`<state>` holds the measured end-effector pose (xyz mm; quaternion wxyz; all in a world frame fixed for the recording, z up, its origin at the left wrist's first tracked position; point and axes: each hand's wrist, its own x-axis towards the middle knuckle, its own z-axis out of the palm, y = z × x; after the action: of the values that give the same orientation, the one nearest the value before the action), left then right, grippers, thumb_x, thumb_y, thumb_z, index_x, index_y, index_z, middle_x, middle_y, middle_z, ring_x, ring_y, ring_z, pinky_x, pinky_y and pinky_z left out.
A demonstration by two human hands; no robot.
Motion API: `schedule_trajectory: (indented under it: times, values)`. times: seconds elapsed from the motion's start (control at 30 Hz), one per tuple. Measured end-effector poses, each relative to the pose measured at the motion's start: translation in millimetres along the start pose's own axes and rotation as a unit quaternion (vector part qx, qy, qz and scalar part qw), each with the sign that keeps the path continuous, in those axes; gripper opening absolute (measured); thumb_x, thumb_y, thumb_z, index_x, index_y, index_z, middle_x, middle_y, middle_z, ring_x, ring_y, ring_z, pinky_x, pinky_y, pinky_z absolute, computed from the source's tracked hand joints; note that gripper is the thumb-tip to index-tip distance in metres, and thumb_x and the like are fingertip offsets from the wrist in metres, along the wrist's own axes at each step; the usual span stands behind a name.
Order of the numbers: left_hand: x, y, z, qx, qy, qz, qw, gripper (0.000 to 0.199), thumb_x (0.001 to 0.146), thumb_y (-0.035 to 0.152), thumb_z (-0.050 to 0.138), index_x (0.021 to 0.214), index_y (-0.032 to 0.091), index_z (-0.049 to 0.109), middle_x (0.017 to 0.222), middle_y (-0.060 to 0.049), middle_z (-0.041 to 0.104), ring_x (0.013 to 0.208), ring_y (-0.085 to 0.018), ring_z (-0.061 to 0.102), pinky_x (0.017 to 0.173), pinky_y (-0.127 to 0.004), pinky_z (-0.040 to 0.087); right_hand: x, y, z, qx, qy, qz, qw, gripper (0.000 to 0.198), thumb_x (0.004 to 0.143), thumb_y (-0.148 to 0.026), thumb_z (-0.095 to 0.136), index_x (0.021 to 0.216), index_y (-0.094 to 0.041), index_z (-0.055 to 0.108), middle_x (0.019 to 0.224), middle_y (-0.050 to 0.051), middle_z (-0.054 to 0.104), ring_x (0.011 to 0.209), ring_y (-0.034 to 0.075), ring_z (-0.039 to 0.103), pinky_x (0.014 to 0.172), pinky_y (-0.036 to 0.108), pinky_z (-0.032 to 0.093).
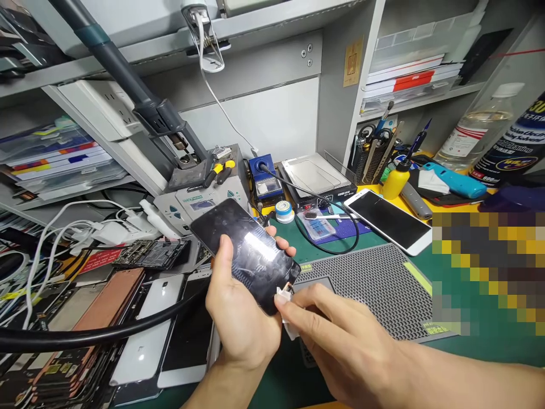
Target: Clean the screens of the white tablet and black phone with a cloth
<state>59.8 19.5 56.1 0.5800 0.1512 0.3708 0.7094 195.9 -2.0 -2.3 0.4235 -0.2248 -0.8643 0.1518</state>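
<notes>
My left hand point(242, 309) is closed round a black phone screen point(242, 241), thumb on one long edge and fingertips on the other. The screen is tilted, with smudges and a bright reflection on its glass. At its lower right end, my right hand point(340, 329) pinches a white wipe point(284, 296) between thumb and fingers. The wipe touches the corner of the screen beside a small copper-coloured flex piece point(288, 286). Part of the wipe is hidden behind my fingers.
A grey perforated mat point(374, 284) lies under my right hand on the green work surface. Behind it rest a white phone point(388, 220), a brush point(332, 216) and a soldering iron stand point(266, 182). Stacked phones point(149, 329) and a thick black cable point(128, 335) crowd the left.
</notes>
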Motion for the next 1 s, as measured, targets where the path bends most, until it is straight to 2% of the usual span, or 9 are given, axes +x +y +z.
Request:
schedule_trajectory:
  times: [0.23,0.43,0.5,0.53,0.63,0.7,0.8,0.9,1.0]
  values:
    - [2.7,2.8,-4.6,0.000,-0.033,0.021,0.999,0.048,0.091,0.055,0.054,0.097,0.012,0.072,0.086,-0.011,0.070,0.076,-0.022,0.070,0.068,-0.033,0.059,-1.4,-3.5,-6.3,0.070,0.022,0.025,0.997,0.048,0.089,0.003,0.050,0.135,-0.012,0.054,0.090,0.011,0.062,0.075,0.018,0.057,0.058,0.027,0.051]
    - [3.3,4.9,-3.3,0.007,-0.009,-0.001,1.000,0.052,0.089,0.058,0.055,0.098,0.010,0.074,0.083,-0.013,0.072,0.078,-0.024,0.071,0.060,-0.028,0.057,13.2,-12.9,-14.2,0.244,0.049,0.114,0.962,0.025,0.091,-0.004,0.057,0.106,-0.015,0.073,0.082,0.007,0.070,0.073,0.014,0.063,0.065,0.025,0.051]
    - [3.4,4.4,-3.2,0.013,-0.002,0.002,1.000,0.053,0.088,0.059,0.055,0.098,0.010,0.074,0.085,-0.015,0.073,0.080,-0.025,0.072,0.058,-0.027,0.056,17.0,-14.0,-14.5,0.315,0.038,0.201,0.927,0.017,0.094,-0.011,0.060,0.097,-0.017,0.075,0.083,0.006,0.071,0.075,0.013,0.064,0.067,0.024,0.051]
    - [3.3,3.9,-3.2,0.017,0.002,0.005,1.000,0.053,0.088,0.058,0.056,0.099,0.010,0.075,0.086,-0.015,0.074,0.080,-0.025,0.073,0.058,-0.027,0.056,18.5,-13.6,-13.9,0.355,0.030,0.260,0.898,0.012,0.094,-0.017,0.062,0.093,-0.017,0.074,0.082,0.005,0.071,0.073,0.013,0.063,0.065,0.023,0.051]
    - [2.1,2.0,-2.3,0.022,0.021,0.013,0.999,0.048,0.087,0.054,0.060,0.101,0.011,0.075,0.090,-0.014,0.076,0.084,-0.026,0.075,0.060,-0.027,0.056,22.5,-9.2,-9.8,0.467,0.013,0.409,0.784,0.017,0.085,-0.031,0.078,0.084,-0.016,0.070,0.070,0.000,0.064,0.061,0.010,0.056,0.054,0.020,0.047]
    - [0.5,0.9,-0.8,0.014,0.025,0.017,0.999,0.044,0.087,0.050,0.062,0.104,0.012,0.076,0.094,-0.014,0.077,0.089,-0.026,0.075,0.068,-0.029,0.059,24.8,-5.0,-6.3,0.526,0.015,0.448,0.723,0.029,0.074,-0.033,0.087,0.080,-0.016,0.065,0.064,-0.003,0.060,0.054,0.009,0.051,0.049,0.019,0.046]
    - [-2.7,-0.1,2.0,0.011,0.018,0.014,1.000,0.045,0.089,0.049,0.061,0.112,0.013,0.074,0.102,-0.015,0.077,0.096,-0.027,0.075,0.080,-0.034,0.060,26.7,0.7,-2.6,0.595,0.033,0.460,0.659,0.039,0.067,-0.032,0.092,0.082,-0.018,0.059,0.061,-0.006,0.058,0.049,0.008,0.049,0.044,0.019,0.044]
    - [-5.2,-1.6,3.6,0.016,0.017,0.001,1.000,0.049,0.092,0.051,0.058,0.123,0.014,0.070,0.110,-0.017,0.077,0.102,-0.030,0.074,0.087,-0.040,0.060,27.4,4.0,-2.5,0.621,0.019,0.454,0.639,0.036,0.071,-0.033,0.089,0.085,-0.017,0.059,0.059,-0.005,0.058,0.046,0.007,0.047,0.043,0.018,0.040]
    - [-6.2,-5.3,3.1,0.019,0.006,0.014,1.000,0.052,0.093,0.053,0.057,0.129,0.015,0.068,0.115,-0.016,0.075,0.108,-0.031,0.072,0.095,-0.045,0.057,28.2,5.0,-5.3,0.613,-0.004,0.437,0.658,0.032,0.080,-0.039,0.082,0.078,-0.014,0.061,0.060,-0.003,0.058,0.047,0.006,0.046,0.046,0.018,0.038]
